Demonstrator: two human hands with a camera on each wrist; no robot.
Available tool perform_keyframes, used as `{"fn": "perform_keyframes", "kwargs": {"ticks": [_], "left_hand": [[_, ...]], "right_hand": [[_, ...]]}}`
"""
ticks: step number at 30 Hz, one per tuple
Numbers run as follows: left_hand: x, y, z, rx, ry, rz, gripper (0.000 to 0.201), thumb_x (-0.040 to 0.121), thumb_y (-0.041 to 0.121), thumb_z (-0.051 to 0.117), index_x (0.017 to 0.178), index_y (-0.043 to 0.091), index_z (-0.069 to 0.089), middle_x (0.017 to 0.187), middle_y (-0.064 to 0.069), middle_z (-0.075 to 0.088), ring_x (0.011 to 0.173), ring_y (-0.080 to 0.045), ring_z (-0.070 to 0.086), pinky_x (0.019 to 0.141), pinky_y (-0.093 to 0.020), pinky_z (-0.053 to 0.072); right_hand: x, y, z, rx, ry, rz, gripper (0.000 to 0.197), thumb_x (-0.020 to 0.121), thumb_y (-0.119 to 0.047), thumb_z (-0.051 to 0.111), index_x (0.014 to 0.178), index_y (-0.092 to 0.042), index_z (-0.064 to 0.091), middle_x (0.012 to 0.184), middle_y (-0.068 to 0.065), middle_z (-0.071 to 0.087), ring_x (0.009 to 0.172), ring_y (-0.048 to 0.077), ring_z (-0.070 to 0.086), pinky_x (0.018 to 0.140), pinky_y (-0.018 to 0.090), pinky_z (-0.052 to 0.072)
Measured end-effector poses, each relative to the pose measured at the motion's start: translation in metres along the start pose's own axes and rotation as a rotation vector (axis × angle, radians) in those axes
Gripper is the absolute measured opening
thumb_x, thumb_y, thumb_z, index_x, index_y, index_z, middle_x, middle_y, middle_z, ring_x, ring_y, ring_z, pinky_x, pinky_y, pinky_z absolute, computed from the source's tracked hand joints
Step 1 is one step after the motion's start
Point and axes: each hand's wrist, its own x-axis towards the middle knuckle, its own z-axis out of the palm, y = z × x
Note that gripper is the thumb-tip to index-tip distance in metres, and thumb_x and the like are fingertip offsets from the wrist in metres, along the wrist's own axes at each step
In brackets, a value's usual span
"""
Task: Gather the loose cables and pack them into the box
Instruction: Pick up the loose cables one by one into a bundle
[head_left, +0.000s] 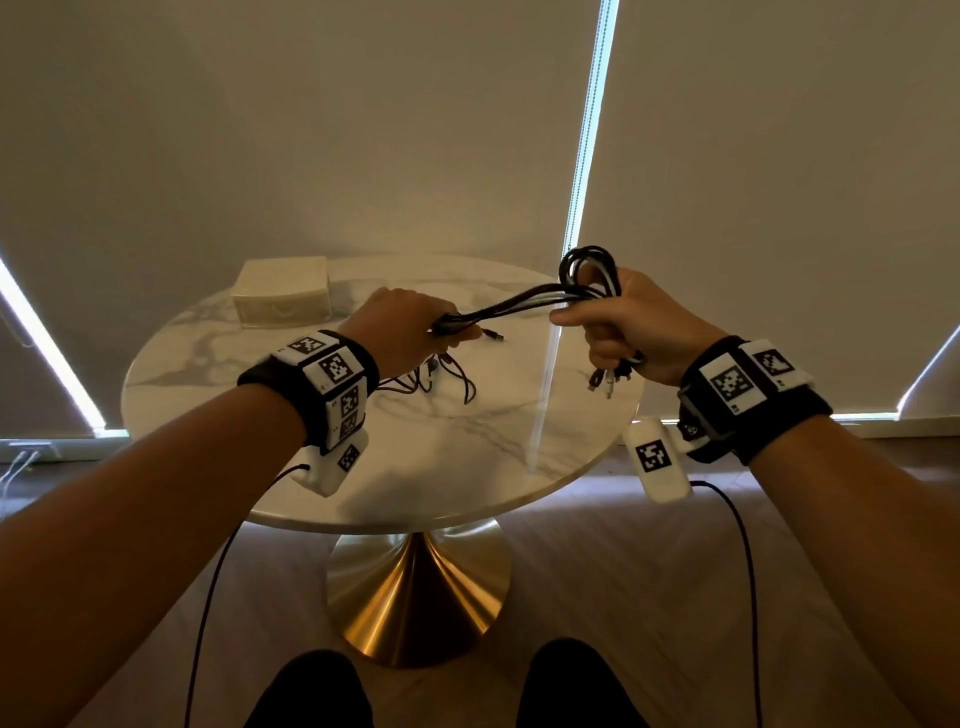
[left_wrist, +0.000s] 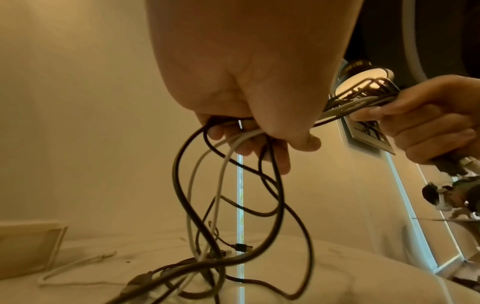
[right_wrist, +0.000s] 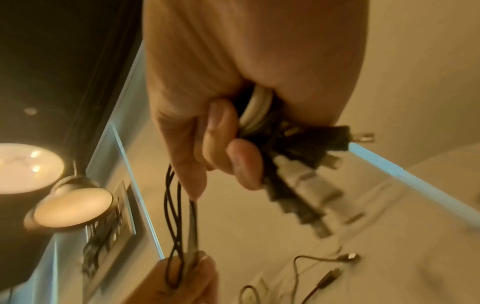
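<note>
Nearest me, the right hand (head_left: 631, 332) grips a looped bundle of cables (head_left: 524, 301), plugs dangling below; the strands run level, leftward to the left hand (head_left: 405, 332), fingers curled round them, tails trailing onto the table (head_left: 519, 457). The box (head_left: 283, 291) sits beyond, closer to the left hand

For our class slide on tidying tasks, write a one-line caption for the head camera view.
Both hands stretch a bundle of cables between the left hand and right hand above a marble table.

Black wristbands (head_left: 758, 410) carry white coded marker blocks (head_left: 335, 387).
</note>
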Motion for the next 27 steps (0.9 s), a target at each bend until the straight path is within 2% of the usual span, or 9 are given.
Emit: {"fn": "perform_keyframes", "kwargs": {"ticks": [4, 6, 8, 11, 14, 18, 23, 25, 27], "left_hand": [[-0.004, -0.002, -0.001, 0.304, 0.036, 0.064, 0.045, 0.097, 0.056, 0.029, 0.071, 0.026, 0.049, 0.058, 0.011, 0.044, 0.072, -0.018, 0.053, 0.092, -0.038, 0.033], [-0.003, -0.001, -0.001, 0.306, 0.012, 0.112, 0.047, 0.096, 0.06, 0.033, 0.065, 0.028, 0.044, 0.055, 0.012, 0.044, 0.062, -0.013, 0.05, 0.097, -0.037, 0.033], [-0.002, 0.002, -0.002, 0.234, -0.071, 0.128, 0.048, 0.088, 0.074, 0.034, 0.067, 0.032, 0.044, 0.054, 0.015, 0.046, 0.056, -0.003, 0.043, 0.1, -0.037, 0.032], [-0.001, 0.012, -0.003, 0.107, -0.189, 0.118, 0.062, 0.073, 0.092, 0.029, 0.078, 0.034, 0.051, 0.059, 0.011, 0.053, 0.062, -0.005, 0.047, 0.088, -0.038, 0.041], [0.0, 0.02, -0.004, -0.046, -0.187, 0.151, 0.066, 0.075, 0.091, 0.018, 0.085, 0.033, 0.048, 0.071, 0.003, 0.06, 0.066, -0.015, 0.054, 0.067, -0.038, 0.045], [-0.005, 0.018, -0.008, -0.235, -0.185, 0.222, 0.086, 0.075, 0.089, 0.003, 0.103, 0.023, 0.05, 0.078, -0.007, 0.061, 0.073, -0.023, 0.055, 0.068, -0.041, 0.048], [-0.007, 0.015, -0.014, -0.188, -0.169, 0.152, 0.041, 0.098, 0.062, 0.021, 0.082, 0.032, 0.044, 0.073, 0.0, 0.056, 0.068, -0.018, 0.051, 0.061, -0.032, 0.036], [-0.01, 0.011, -0.016, -0.203, -0.178, 0.123, 0.043, 0.099, 0.06, 0.018, 0.081, 0.033, 0.046, 0.072, 0.002, 0.054, 0.068, -0.019, 0.05, 0.061, -0.031, 0.035], [-0.014, 0.011, -0.019, -0.282, -0.186, 0.101, 0.055, 0.093, 0.071, 0.012, 0.082, 0.034, 0.051, 0.071, 0.004, 0.054, 0.069, -0.018, 0.051, 0.065, -0.032, 0.04]], "right_hand": [[0.003, 0.004, 0.001, -0.661, 0.13, -0.073, 0.031, 0.081, -0.042, 0.081, 0.096, -0.019, 0.066, 0.065, 0.0, 0.059, 0.049, 0.017, 0.051, 0.05, 0.028, 0.043], [0.006, 0.008, 0.002, -0.89, 0.192, -0.106, 0.034, 0.084, -0.058, 0.071, 0.097, -0.027, 0.068, 0.081, -0.007, 0.066, 0.07, 0.013, 0.061, 0.06, 0.027, 0.043], [0.009, 0.011, 0.006, -0.968, 0.217, -0.102, 0.037, 0.088, -0.062, 0.062, 0.093, -0.026, 0.068, 0.082, -0.003, 0.067, 0.077, 0.016, 0.062, 0.062, 0.027, 0.042], [0.011, 0.007, 0.015, -0.818, 0.259, -0.064, 0.037, 0.096, -0.05, 0.059, 0.073, -0.022, 0.059, 0.065, 0.0, 0.057, 0.058, 0.017, 0.053, 0.053, 0.028, 0.036], [0.016, 0.008, 0.02, -0.517, 0.357, 0.041, 0.037, 0.093, -0.048, 0.061, 0.078, -0.015, 0.061, 0.061, 0.0, 0.05, 0.048, 0.016, 0.044, 0.046, 0.026, 0.036], [0.021, 0.011, 0.026, -0.223, 0.352, 0.152, 0.032, 0.09, -0.044, 0.064, 0.085, -0.012, 0.062, 0.055, -0.001, 0.043, 0.043, 0.015, 0.034, 0.043, 0.025, 0.029], [0.021, 0.013, 0.026, -0.028, 0.218, 0.198, 0.023, 0.092, -0.029, 0.069, 0.087, -0.01, 0.057, 0.05, -0.003, 0.038, 0.04, 0.013, 0.032, 0.045, 0.026, 0.03], [0.02, 0.012, 0.026, -0.017, 0.182, 0.213, 0.022, 0.092, -0.026, 0.07, 0.085, -0.011, 0.057, 0.049, -0.004, 0.039, 0.04, 0.013, 0.032, 0.045, 0.026, 0.031], [0.019, 0.01, 0.028, -0.055, 0.183, 0.202, 0.021, 0.094, -0.026, 0.068, 0.084, -0.011, 0.057, 0.049, -0.004, 0.04, 0.041, 0.014, 0.033, 0.046, 0.026, 0.032]]}}
